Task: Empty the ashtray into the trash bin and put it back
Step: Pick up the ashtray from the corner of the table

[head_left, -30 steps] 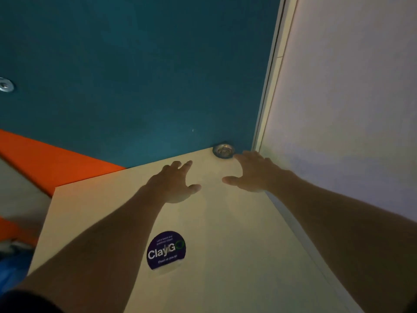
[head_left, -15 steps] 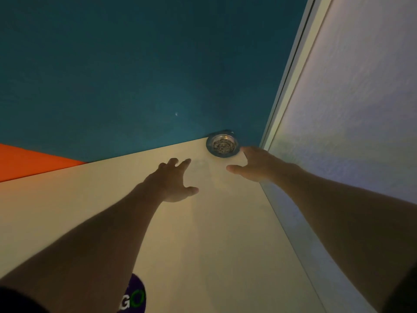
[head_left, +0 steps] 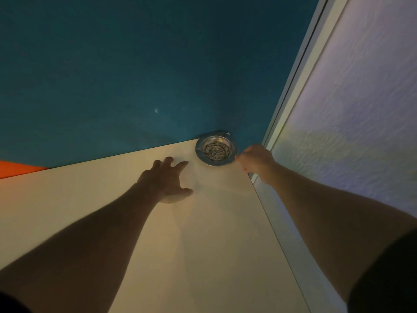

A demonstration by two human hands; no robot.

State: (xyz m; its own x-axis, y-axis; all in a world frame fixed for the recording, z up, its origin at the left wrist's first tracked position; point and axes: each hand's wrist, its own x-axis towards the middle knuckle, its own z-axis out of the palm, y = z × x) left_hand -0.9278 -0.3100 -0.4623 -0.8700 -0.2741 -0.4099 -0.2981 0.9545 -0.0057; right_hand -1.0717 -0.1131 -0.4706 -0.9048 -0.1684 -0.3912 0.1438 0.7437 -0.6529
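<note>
Right hand (head_left: 255, 159) pinches the near-right rim of the ashtray (head_left: 216, 150). Left hand (head_left: 165, 182) hovers with fingers spread over the bench (head_left: 203, 245), near the ashtray. Ashtray sits at the far bench corner, holding ash.

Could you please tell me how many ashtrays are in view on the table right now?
1. The ashtray sits at the table's far corner, by the right hand; none appear hidden.

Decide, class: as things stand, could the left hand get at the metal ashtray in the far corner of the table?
Probably yes. The left hand is spread open, with bare table between it and the ashtray. Only the right hand, at the ashtray's right rim, is close, leaving the left side free.
</note>
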